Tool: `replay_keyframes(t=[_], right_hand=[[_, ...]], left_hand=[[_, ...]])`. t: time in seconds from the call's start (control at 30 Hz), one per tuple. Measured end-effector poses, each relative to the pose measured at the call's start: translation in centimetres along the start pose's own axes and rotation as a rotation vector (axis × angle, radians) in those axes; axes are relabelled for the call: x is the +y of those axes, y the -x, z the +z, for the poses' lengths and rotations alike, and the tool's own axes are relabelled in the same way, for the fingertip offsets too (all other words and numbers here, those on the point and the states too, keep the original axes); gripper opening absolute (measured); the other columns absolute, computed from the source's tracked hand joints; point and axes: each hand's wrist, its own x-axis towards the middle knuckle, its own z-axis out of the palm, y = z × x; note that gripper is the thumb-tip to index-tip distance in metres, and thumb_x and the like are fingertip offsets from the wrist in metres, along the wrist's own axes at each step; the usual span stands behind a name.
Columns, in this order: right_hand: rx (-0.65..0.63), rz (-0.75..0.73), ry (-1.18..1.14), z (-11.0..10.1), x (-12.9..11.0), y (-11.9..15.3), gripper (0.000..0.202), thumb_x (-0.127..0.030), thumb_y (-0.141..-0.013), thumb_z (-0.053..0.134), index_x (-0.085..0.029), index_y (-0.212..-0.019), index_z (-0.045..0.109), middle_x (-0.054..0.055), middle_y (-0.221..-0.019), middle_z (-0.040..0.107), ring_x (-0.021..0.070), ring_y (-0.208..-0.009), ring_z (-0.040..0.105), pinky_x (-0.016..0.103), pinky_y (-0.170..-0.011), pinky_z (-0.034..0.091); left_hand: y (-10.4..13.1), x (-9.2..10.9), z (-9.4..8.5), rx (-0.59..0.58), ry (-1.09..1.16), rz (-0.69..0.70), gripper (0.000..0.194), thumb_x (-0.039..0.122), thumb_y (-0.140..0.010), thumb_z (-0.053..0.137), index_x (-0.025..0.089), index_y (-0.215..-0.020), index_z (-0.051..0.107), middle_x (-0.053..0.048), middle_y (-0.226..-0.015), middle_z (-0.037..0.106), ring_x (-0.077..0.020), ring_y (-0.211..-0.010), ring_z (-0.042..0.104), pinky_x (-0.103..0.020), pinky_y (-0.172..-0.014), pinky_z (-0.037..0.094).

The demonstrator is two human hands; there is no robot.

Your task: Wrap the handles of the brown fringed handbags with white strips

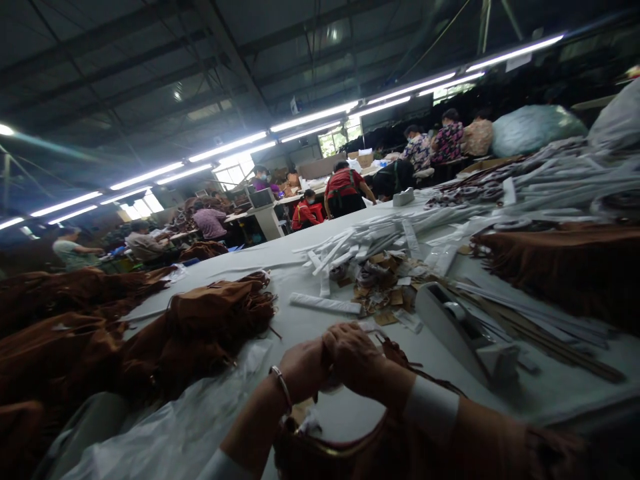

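My left hand (305,367), with a silver bangle at the wrist, meets my right hand (353,353) above the white table (285,283). Both have their fingers curled together, and what lies between them is too hidden to name. A white band wraps my right forearm. Below them, at the bottom edge, is a brown bag (340,460) with a zipper along its opening and a strap rising by my right hand. Some pale stuffing or paper shows at the bag's opening.
Brown fringed bags (210,320) and clear plastic (185,427) lie left. A tape dispenser (460,333) stands right of my hands. Beyond are white wrapped strips (360,240), cardboard tags (385,287) and a brown fringed pile (575,267). Several people work in the background.
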Motion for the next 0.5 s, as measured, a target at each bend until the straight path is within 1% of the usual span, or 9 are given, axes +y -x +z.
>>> replay_keyframes(t=[0.07,0.1,0.17,0.23,0.27,0.33,0.37,0.43,0.5], right_hand=[[-0.059,0.076,0.016,0.3,-0.3,-1.0,0.018,-0.008,-0.086,0.046,-0.013,-0.096,0.061,0.014,-0.095,0.066,0.0272,-0.089,0.061,0.041,-0.085,0.044],[-0.059,0.100,0.029,0.4,-0.3,-1.3,0.016,-0.009,-0.087,0.046,-0.013,-0.094,0.060,0.014,-0.091,0.065,0.0267,-0.085,0.061,0.040,-0.080,0.044],[-0.023,0.119,0.054,0.6,-0.5,-1.4,0.013,-0.011,-0.088,0.047,-0.013,-0.095,0.059,0.014,-0.091,0.065,0.0270,-0.083,0.061,0.039,-0.076,0.045],[0.014,0.129,0.073,0.7,-0.5,-1.4,0.013,-0.014,-0.090,0.046,-0.013,-0.096,0.058,0.015,-0.091,0.064,0.0273,-0.082,0.061,0.039,-0.074,0.045],[0.032,0.128,0.078,0.7,-0.6,-1.4,0.014,-0.015,-0.091,0.045,-0.013,-0.096,0.058,0.015,-0.091,0.065,0.0271,-0.082,0.061,0.038,-0.073,0.045],[0.062,0.118,0.086,0.8,-0.5,-1.5,0.014,-0.019,-0.091,0.045,-0.015,-0.097,0.057,0.013,-0.091,0.065,0.0261,-0.079,0.061,0.038,-0.070,0.046],[0.064,0.121,0.094,0.8,-0.4,-1.6,0.014,-0.022,-0.090,0.046,-0.016,-0.097,0.057,0.011,-0.091,0.066,0.0248,-0.077,0.061,0.037,-0.068,0.047],[0.071,0.125,0.115,1.0,0.0,-1.8,0.016,-0.030,-0.089,0.047,-0.020,-0.098,0.057,0.006,-0.092,0.068,0.0218,-0.075,0.060,0.034,-0.064,0.047],[0.099,0.137,0.134,1.0,0.4,-1.7,0.018,-0.031,-0.088,0.047,-0.022,-0.100,0.056,0.003,-0.096,0.069,0.0203,-0.075,0.060,0.033,-0.064,0.047]], left_hand=[[0.4,-0.2,-0.5,-0.008,0.012,-0.021,0.011,0.030,-0.083,0.058,0.019,-0.084,0.058,-0.003,-0.077,0.063,-0.0167,-0.071,0.053,-0.026,-0.064,0.037],[0.7,-0.3,-0.8,-0.031,0.056,-0.026,0.016,0.034,-0.085,0.057,0.018,-0.082,0.057,-0.002,-0.075,0.061,-0.0155,-0.068,0.051,-0.026,-0.062,0.037],[1.4,-0.5,-1.4,-0.063,0.210,-0.026,0.031,0.047,-0.090,0.050,0.018,-0.080,0.057,-0.002,-0.074,0.059,-0.0151,-0.069,0.050,-0.025,-0.064,0.040],[1.9,-0.3,-1.8,-0.013,0.396,-0.067,0.048,0.060,-0.091,0.043,0.018,-0.079,0.062,-0.004,-0.076,0.061,-0.0172,-0.074,0.054,-0.027,-0.070,0.046],[2.0,-0.2,-1.9,0.028,0.470,-0.100,0.052,0.065,-0.088,0.044,0.018,-0.078,0.064,-0.005,-0.076,0.063,-0.0189,-0.076,0.055,-0.028,-0.073,0.049],[2.1,0.1,-1.9,0.084,0.565,-0.153,0.053,0.069,-0.080,0.054,0.019,-0.079,0.070,-0.007,-0.074,0.065,-0.0225,-0.081,0.059,-0.031,-0.076,0.053],[2.0,0.1,-1.7,0.076,0.587,-0.148,0.052,0.070,-0.076,0.060,0.019,-0.080,0.071,-0.007,-0.074,0.066,-0.0241,-0.083,0.060,-0.032,-0.077,0.054],[1.4,-0.1,-1.2,0.041,0.646,-0.152,0.055,0.072,-0.073,0.061,0.020,-0.082,0.074,-0.006,-0.073,0.068,-0.0259,-0.081,0.063,-0.035,-0.077,0.056],[0.7,-0.4,-0.5,-0.006,0.759,-0.228,0.059,0.075,-0.068,0.064,0.019,-0.082,0.075,-0.006,-0.071,0.070,-0.0278,-0.078,0.065,-0.038,-0.074,0.058]])
